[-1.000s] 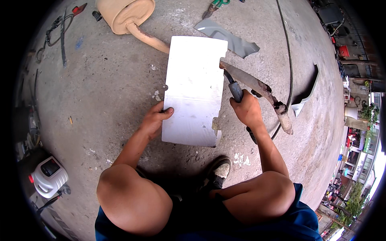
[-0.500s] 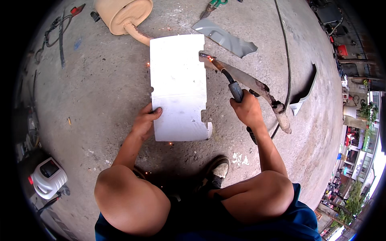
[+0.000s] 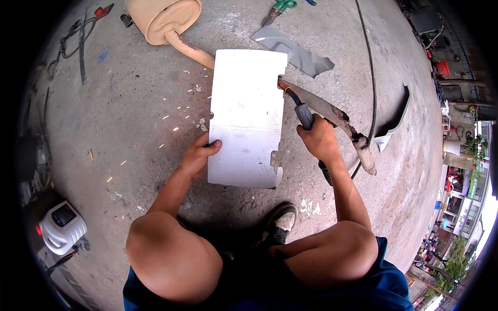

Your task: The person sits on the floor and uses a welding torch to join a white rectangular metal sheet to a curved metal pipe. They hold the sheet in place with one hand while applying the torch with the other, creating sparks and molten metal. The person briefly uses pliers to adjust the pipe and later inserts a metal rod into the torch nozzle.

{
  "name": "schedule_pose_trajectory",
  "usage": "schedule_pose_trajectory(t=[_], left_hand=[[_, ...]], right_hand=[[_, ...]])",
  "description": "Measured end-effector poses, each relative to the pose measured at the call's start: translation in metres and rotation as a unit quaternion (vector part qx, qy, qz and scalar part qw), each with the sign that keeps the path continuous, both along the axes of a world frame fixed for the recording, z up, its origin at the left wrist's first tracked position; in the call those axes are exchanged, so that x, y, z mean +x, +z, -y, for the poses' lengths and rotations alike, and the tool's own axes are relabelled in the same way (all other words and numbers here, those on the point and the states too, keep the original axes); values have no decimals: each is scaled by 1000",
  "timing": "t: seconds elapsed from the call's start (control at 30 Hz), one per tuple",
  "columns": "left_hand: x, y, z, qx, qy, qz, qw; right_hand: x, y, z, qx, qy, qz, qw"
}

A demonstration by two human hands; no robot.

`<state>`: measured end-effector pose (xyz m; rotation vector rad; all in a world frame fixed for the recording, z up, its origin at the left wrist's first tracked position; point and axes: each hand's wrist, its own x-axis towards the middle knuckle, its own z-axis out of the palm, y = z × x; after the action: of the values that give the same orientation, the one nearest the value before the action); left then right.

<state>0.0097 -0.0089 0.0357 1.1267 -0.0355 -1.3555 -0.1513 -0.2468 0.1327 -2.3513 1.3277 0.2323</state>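
A notched white sheet (image 3: 245,119) is gripped at its lower left edge by my left hand (image 3: 198,155), thumb on top. My right hand (image 3: 318,137) is wrapped round the dark handle of a welding torch (image 3: 304,115). The torch's tip is hidden behind the sheet's upper right edge. Behind the sheet runs a tan exhaust pipe (image 3: 191,53) from a tan muffler (image 3: 165,20). On the right, a rusty, torn metal pipe (image 3: 324,108) emerges near the torch. Sparks fly over the floor left of the sheet.
A bent grey metal sheet (image 3: 294,52) and green-handled snips (image 3: 279,11) lie beyond. A black cable (image 3: 369,62) crosses the right side beside a curved metal piece (image 3: 395,122). At lower left stands a white jug (image 3: 61,227). My shoe (image 3: 284,220) is below the sheet.
The white sheet and my left hand have shifted right and slightly nearer, now covering the torch's tip and its glow. Streaking sparks have appeared on the left. My right hand has barely moved.
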Motion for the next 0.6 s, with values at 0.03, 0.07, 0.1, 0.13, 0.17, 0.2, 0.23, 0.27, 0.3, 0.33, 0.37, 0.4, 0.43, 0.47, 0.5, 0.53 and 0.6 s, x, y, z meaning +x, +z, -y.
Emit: schedule_pose_trajectory(t=[0.03,0.07,0.1,0.13,0.17,0.2,0.23,0.27,0.3,0.33,0.37,0.4,0.43,0.47,0.5,0.53,0.6], left_hand=[[0,-2,0,-12,-1,-1,1000],[0,-2,0,-12,-3,-1,1000],[-1,-2,1,-12,-4,-1,1000],[-1,-1,2,-12,-6,0,1000],[-1,-1,2,-11,-8,0,1000],[-1,-1,1,-10,-10,-1,1000],[-1,-1,1,-9,-12,-2,1000],[0,0,1,7,-16,3,1000],[-1,0,2,23,-21,8,999],[-1,1,3,39,-27,12,999],[-2,0,4,32,-26,11,999],[-2,-1,3,27,-26,11,999],[-2,-1,3,21,-25,11,999],[-2,-2,3,18,-19,10,1000],[-3,-4,3,13,-14,8,1000],[-4,-5,2,9,-9,6,1000],[-3,-8,-1,0,13,-1,1000]], right_hand=[[3,3,-1,16,-9,-25,1000],[3,2,-1,16,-10,-25,999],[2,0,0,17,-10,-26,999],[2,0,0,18,-10,-25,999],[2,0,-1,18,-10,-26,999],[2,1,-1,17,-10,-27,999],[3,1,-1,17,-10,-27,999],[3,1,-2,13,-5,-29,999],[2,1,-1,8,-1,-31,999],[1,1,-1,4,4,-33,999],[1,1,-1,6,0,-32,999],[1,2,-2,9,-3,-30,1000],[1,2,-2,12,-6,-28,1000],[2,3,-2,16,-7,-25,1000],[1,4,-2,19,-8,-23,1000],[1,5,-2,22,-10,-22,999],[0,12,-6,21,-6,-17,1000]])
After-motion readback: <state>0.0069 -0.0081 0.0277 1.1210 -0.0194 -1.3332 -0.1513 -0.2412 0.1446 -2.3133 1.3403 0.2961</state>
